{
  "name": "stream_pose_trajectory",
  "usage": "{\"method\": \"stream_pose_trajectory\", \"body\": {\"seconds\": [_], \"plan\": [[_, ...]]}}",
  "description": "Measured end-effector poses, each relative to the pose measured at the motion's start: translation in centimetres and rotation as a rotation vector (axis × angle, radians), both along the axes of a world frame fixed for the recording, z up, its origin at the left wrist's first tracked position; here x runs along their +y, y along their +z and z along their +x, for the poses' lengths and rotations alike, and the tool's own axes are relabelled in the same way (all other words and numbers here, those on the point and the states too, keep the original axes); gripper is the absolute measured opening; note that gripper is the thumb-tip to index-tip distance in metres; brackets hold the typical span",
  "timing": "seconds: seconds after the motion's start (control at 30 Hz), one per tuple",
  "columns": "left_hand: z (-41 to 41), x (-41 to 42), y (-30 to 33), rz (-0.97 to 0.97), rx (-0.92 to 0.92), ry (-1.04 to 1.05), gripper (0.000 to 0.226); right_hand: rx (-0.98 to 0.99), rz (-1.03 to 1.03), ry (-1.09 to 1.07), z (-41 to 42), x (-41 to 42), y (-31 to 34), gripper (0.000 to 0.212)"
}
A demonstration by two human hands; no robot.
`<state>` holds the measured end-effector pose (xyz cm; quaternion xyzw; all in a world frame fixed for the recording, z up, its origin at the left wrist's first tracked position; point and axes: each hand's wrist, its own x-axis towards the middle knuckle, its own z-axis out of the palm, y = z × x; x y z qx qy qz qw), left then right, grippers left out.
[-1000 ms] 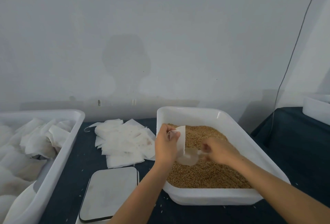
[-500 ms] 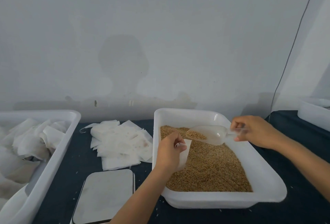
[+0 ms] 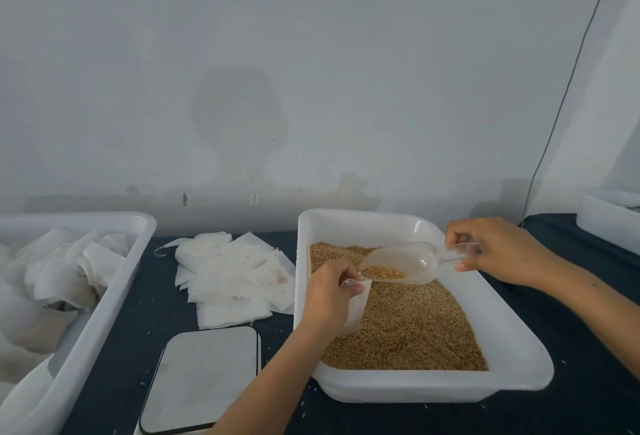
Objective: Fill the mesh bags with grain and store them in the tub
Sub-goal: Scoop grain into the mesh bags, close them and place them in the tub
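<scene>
My left hand [image 3: 330, 290] pinches the mouth of a white mesh bag [image 3: 356, 306] over the grain tray [image 3: 519, 351], which is heaped with brown grain [image 3: 408, 327]. My right hand [image 3: 498, 249] grips the handle of a clear plastic scoop [image 3: 401, 263]. The scoop holds some grain and its lip tilts down to the bag's mouth. A white tub [image 3: 114, 282] at the left holds several filled bags [image 3: 45, 271].
A pile of flat unfilled mesh bags [image 3: 232, 278] lies on the dark table between tub and tray. A flat scale [image 3: 204, 375] sits at the front. Another white tub [image 3: 609, 219] stands at the far right. A cable [image 3: 568, 88] hangs down the wall.
My right hand lifted the scoop out of the grain, carried it up and right, then tipped it toward the bag. My left hand lowered the bag slightly and kept its hold.
</scene>
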<state>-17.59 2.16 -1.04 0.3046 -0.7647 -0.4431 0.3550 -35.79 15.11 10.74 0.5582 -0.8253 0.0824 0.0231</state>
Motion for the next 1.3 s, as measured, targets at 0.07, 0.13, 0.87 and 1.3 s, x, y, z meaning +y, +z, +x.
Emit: {"method": "stream_pose_trajectory", "body": {"seconds": [0.07, 0.13, 0.87, 1.3], "plan": [[0.0, 0.0, 0.0, 0.016, 0.012, 0.016, 0.027, -0.081, 0.024, -0.014, -0.4, 0.1, -0.3, 0.020], [0.0, -0.1, 0.0, 0.034, 0.017, 0.030, 0.026, -0.195, 0.037, -0.038, -0.7, 0.1, -0.9, 0.019], [4.4, -1.6, 3.7, 0.373, 0.678, -0.154, 0.014, -0.836, -0.393, 0.319, 8.0, -4.7, -6.7, 0.043], [14.7, -2.9, 1.2, 0.219, 0.470, 0.129, 0.026, -0.652, -0.614, 0.322, 19.7, -9.2, -7.0, 0.021]]}}
